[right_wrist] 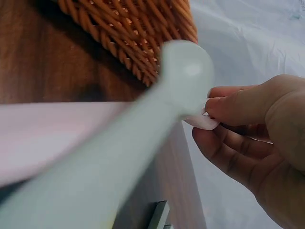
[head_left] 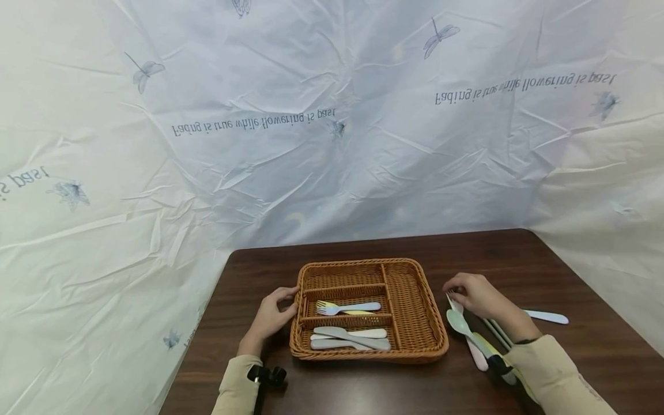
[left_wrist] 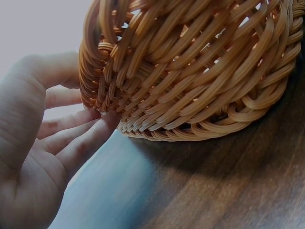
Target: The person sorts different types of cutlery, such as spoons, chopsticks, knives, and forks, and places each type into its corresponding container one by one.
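Observation:
My left hand (head_left: 273,314) rests its fingertips against the left side of the brown wicker cutlery basket (head_left: 421,311); the left wrist view shows its fingers (left_wrist: 81,143) extended along the woven wall. Right of the basket, my right hand (head_left: 479,297) pinches the tined end of a pale pink fork (right_wrist: 202,122) between thumb and fingers. The fork's pink handle (head_left: 478,355) points toward the near edge. A pale green spoon (head_left: 457,321) lies across the fork and fills the foreground of the right wrist view.
A white-and-yellow pair of forks (head_left: 342,308) lies in the basket's middle compartment, several knives (head_left: 337,333) in the front one. Near the right forearm lie a yellow utensil (head_left: 486,344), thin grey sticks (head_left: 499,333) and a white handle (head_left: 547,316). A printed sheet (head_left: 337,173) hangs behind the table.

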`<state>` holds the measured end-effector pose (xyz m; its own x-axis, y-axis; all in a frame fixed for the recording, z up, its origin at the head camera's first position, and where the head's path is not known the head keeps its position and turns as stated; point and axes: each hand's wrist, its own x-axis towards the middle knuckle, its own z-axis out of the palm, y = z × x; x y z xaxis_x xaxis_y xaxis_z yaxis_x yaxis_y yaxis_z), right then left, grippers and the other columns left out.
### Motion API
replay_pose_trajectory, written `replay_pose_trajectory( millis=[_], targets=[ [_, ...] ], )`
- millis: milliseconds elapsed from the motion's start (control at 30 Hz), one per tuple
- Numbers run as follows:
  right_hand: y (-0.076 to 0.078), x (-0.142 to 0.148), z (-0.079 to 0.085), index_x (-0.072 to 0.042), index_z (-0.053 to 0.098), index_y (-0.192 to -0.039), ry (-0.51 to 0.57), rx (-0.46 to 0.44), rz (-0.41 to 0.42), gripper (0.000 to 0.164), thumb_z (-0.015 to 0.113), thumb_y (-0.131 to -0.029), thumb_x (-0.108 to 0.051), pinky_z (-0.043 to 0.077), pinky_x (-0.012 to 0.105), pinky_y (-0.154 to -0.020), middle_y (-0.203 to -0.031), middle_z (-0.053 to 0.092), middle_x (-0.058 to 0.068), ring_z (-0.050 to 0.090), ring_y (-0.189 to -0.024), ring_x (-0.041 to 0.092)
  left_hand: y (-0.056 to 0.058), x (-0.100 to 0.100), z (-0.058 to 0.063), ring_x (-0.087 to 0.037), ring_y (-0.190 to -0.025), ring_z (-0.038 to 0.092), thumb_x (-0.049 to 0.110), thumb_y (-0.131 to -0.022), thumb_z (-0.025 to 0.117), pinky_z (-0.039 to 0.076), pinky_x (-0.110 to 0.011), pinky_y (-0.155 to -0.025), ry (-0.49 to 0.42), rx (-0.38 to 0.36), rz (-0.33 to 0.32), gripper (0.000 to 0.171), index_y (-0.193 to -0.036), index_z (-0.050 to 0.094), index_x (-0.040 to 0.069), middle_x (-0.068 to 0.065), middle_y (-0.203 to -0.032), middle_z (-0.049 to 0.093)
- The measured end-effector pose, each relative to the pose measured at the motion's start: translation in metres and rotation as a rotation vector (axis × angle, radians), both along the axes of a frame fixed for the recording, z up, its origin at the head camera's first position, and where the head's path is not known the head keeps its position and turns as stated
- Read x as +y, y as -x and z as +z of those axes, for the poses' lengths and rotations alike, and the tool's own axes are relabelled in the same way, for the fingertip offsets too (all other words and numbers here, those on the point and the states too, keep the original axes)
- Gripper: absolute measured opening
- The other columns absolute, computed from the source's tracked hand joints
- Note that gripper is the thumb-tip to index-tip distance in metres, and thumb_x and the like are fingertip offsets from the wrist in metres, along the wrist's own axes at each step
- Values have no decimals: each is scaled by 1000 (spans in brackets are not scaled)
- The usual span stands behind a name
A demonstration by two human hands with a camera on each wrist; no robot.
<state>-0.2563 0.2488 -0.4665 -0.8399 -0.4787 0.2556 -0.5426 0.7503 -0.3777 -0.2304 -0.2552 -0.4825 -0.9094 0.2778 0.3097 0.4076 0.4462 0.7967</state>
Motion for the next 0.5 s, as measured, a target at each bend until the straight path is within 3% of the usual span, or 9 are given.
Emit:
replay_pose_trajectory(
  millis=[267, 500],
  targets=[
    [7, -3, 8, -8, 72, -103, 21, 26, -15, 18, 67, -87, 0, 47, 21, -54, -96, 65, 1, 53, -71, -1, 1, 0, -1, -38, -111, 59, -1, -92, 60, 56, -43, -91, 2, -17, 14, 40, -131, 56, -9, -26, -124, 58],
    [9, -13, 26, -14, 72, -105, 16, 42, -34, 20, 67, -89, -3, 50, 22, -58, -101, 66, 0, 59, -78, 6, -1, 1, 1, -38, -111, 59, -1, -92, 60, 56, -44, -90, 5, -3, 14, 40, -131, 57, -9, -26, -124, 58]
  ],
)
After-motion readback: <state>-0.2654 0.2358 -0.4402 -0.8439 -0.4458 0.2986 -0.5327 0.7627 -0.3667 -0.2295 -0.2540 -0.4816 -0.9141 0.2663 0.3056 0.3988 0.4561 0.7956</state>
